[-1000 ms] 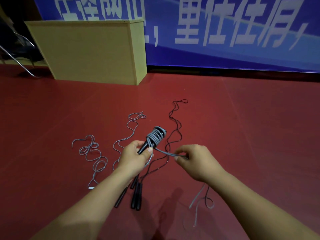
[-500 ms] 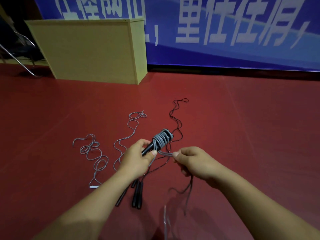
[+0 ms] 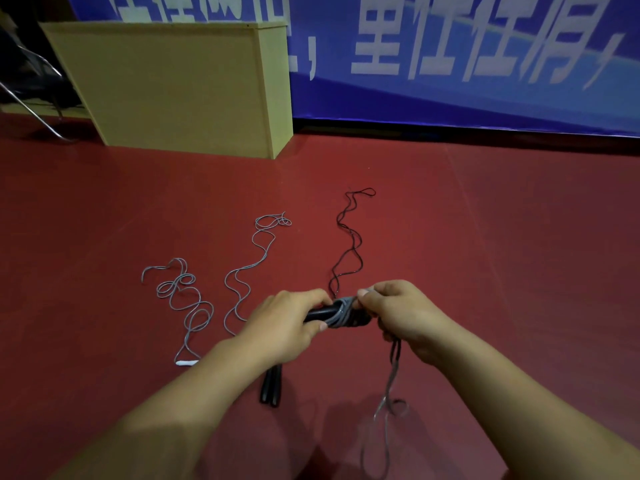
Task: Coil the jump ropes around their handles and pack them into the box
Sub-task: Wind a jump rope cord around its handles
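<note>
both hands on the half-wound rope

the left hand is clenched around the black handles of a grey rope, held above the red floor near the middle of the view. the right hand pinches the grey cord at the wound coils, right beside the left thumb; the loose tail drops from under that hand to the near floor (its end blurs out).

three more ropes lie on the floor, left to right: a looped grey one with a white tip, a wavy grey one, and a black one running far. a pair of black handles lies near, just below the left wrist.

the box, tan, stands far left against a blue banner, well apart from the ropes.
</note>
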The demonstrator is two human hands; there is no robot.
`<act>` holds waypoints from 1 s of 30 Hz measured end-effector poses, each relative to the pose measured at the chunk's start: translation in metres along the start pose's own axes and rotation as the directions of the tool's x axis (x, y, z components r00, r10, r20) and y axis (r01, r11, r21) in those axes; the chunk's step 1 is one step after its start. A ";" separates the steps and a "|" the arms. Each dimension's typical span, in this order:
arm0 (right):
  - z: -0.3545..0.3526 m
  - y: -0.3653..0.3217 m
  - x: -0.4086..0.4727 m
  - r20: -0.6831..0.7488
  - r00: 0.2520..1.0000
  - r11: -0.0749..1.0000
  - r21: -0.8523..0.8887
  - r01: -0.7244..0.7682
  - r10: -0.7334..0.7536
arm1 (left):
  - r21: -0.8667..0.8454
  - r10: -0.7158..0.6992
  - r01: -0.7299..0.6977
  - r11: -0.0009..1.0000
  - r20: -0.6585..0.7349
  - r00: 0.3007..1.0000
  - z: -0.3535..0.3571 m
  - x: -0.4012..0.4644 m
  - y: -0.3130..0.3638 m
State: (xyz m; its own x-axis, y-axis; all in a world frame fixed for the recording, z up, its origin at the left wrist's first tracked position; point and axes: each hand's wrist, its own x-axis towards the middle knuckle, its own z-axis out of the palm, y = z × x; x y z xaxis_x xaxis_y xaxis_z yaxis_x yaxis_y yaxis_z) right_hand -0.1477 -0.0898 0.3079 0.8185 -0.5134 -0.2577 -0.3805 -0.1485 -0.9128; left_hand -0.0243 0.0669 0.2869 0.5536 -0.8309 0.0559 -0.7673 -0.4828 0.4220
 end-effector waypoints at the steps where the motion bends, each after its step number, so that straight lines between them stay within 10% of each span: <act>1: -0.002 0.001 0.000 -0.019 0.999 0.996 -0.084 0.032 -0.034 | -0.005 0.017 -0.017 1.000 0.032 0.999 -0.001 0.000 0.000; 5: -0.012 0.006 0.003 -0.076 0.974 0.895 -0.415 0.164 -0.214 | -0.099 0.072 -0.049 0.994 0.249 0.966 -0.005 -0.002 -0.005; 13: -0.009 0.005 0.002 0.082 0.940 0.898 -0.280 0.340 -0.330 | -0.558 0.213 0.127 0.820 0.503 0.838 -0.013 -0.012 -0.008; 23: -0.019 0.004 0.006 0.098 0.983 0.979 0.150 0.138 -0.154 | -0.856 0.267 0.180 0.485 0.341 0.901 -0.022 -0.011 -0.002; 27: -0.012 0.009 0.009 0.065 0.986 0.988 -0.025 0.156 -0.154 | -0.937 0.154 0.186 0.297 0.239 0.959 -0.022 -0.007 0.004; 30: -0.003 0.013 0.010 0.096 0.984 0.985 -0.079 0.156 -0.148 | -0.923 -0.013 0.127 0.364 0.131 0.991 -0.017 -0.002 0.007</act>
State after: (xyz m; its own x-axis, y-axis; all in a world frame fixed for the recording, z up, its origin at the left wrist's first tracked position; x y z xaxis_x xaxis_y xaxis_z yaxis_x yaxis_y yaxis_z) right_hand -0.1460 -0.0997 0.2941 0.9035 -0.4019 -0.1487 -0.2809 -0.2935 -0.9138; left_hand -0.0251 0.0701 0.3052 0.5163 -0.8537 -0.0688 0.0895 -0.0262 0.9956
